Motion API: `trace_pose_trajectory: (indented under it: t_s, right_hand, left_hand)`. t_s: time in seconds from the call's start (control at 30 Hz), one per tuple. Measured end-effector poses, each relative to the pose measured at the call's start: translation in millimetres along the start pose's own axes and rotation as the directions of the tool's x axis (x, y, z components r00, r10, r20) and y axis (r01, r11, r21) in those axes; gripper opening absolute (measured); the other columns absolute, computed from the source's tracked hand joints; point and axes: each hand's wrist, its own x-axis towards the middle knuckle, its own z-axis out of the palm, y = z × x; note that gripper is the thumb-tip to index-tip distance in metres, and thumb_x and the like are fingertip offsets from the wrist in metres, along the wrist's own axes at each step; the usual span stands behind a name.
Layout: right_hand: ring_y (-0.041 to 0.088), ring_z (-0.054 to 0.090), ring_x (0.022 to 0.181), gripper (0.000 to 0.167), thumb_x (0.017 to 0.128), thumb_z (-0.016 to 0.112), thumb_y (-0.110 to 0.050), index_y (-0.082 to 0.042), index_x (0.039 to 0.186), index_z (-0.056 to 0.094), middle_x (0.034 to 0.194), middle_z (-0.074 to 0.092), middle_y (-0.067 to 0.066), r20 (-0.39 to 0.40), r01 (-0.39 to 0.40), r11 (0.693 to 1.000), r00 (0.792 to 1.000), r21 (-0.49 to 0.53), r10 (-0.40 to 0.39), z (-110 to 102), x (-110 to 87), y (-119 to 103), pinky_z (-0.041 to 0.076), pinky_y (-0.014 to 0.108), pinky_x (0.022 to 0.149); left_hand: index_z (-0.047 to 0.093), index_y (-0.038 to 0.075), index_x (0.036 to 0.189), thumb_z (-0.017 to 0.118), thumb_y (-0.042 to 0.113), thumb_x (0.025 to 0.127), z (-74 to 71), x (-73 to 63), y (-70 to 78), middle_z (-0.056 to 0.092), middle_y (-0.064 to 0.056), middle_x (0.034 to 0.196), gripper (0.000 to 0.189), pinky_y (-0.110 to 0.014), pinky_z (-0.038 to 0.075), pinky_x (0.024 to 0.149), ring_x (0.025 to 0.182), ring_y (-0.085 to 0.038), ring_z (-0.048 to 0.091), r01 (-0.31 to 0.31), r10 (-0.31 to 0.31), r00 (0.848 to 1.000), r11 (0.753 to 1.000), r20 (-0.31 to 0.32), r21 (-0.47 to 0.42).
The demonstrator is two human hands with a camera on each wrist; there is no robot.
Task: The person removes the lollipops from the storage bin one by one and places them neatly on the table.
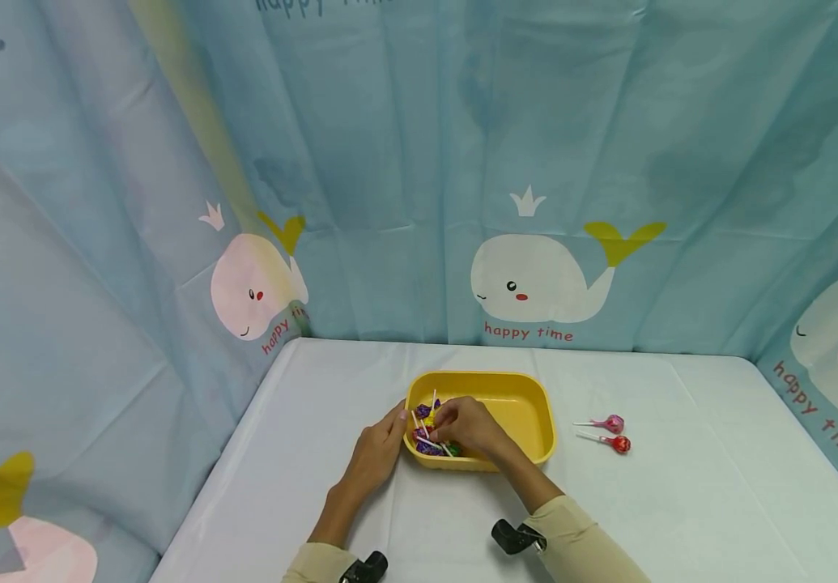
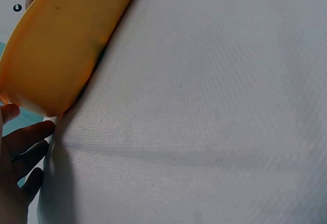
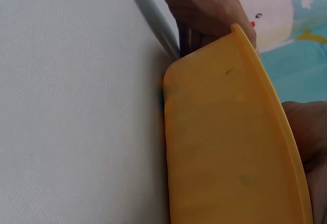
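A yellow plastic tray (image 1: 528, 421) holds several lollipops (image 1: 429, 448) with white sticks, bunched at its left end. Against the tray's left end my left hand (image 1: 377, 452) rests, fingers extended along the outside; the left wrist view shows its thumb at the rim and the fingers spread. My right hand (image 1: 470, 425) reaches over the near rim into the tray. Its thumb and fingers are bent together and pinch a lollipop in the bunch, a yellow one (image 1: 429, 420) showing at the fingertips. The tray wall hides those fingertips in the right wrist view.
Two more lollipops, one pink (image 1: 614, 423) and one red (image 1: 620, 444), lie on the white-covered table (image 1: 681, 502) to the right of the tray. A blue curtain (image 1: 389, 267) with whale prints hangs behind the table and at its sides.
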Motion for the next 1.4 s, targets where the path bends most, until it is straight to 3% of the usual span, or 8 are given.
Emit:
trace_pose_trajectory:
  t_s: [0.57,0.8,0.97,1.17,1.4]
  right_hand:
    - [0.014,0.061,0.071,0.019,0.086,0.086,-0.007,0.001,0.099,0.076,0.078,0.069,0.002,-0.072,0.013,1.000,0.997,0.022,-0.011,-2.0,-2.9,2.0,0.055,0.023,0.065]
    - [0.017,0.062,0.076,0.022,0.094,0.078,-0.012,0.001,0.112,0.078,0.091,0.072,0.006,-0.106,-0.060,0.996,0.992,0.065,0.066,-5.4,-6.4,-0.2,0.057,0.024,0.067]
    - [0.018,0.064,0.083,0.020,0.099,0.073,-0.015,-0.002,0.112,0.079,0.098,0.074,0.006,-0.125,-0.098,0.989,0.986,0.109,0.112,-9.7,-9.2,-0.7,0.059,0.026,0.073]
    - [0.021,0.069,0.084,0.014,0.098,0.074,-0.015,-0.003,0.106,0.074,0.095,0.075,0.006,-0.171,-0.069,0.983,0.980,0.168,0.098,-15.6,-15.5,0.4,0.063,0.032,0.078]
    - [0.022,0.072,0.084,0.026,0.097,0.071,-0.015,0.000,0.118,0.076,0.097,0.074,0.005,-0.230,-0.035,0.985,0.970,0.168,0.074,-26.2,-25.3,-0.1,0.064,0.035,0.082]
  left_hand:
    - [0.051,0.021,0.160,0.034,0.053,0.115,0.6,0.0,0.0,0.059,-0.009,0.153,0.058,-0.057,0.045,0.119,0.141,-0.037,0.057,0.013,-0.013,1.000,1.000,0.001,0.002]
    - [0.051,0.020,0.159,0.035,0.053,0.115,1.1,0.3,-1.1,0.060,-0.009,0.152,0.058,-0.056,0.045,0.119,0.141,-0.036,0.058,0.009,-0.009,1.000,1.000,0.000,0.009]
    - [0.051,0.020,0.159,0.034,0.054,0.114,0.4,0.9,-1.0,0.060,-0.010,0.152,0.059,-0.057,0.045,0.119,0.141,-0.037,0.057,0.004,-0.004,1.000,1.000,-0.001,0.005]
    - [0.052,0.020,0.159,0.034,0.053,0.115,0.4,1.1,-1.3,0.059,-0.009,0.152,0.058,-0.056,0.045,0.119,0.141,-0.037,0.057,0.008,-0.008,1.000,1.000,-0.004,0.002]
    - [0.049,0.019,0.160,0.035,0.052,0.115,-0.9,0.2,0.8,0.057,-0.008,0.155,0.058,-0.055,0.043,0.121,0.144,-0.035,0.054,0.019,-0.019,1.000,1.000,0.019,-0.008]
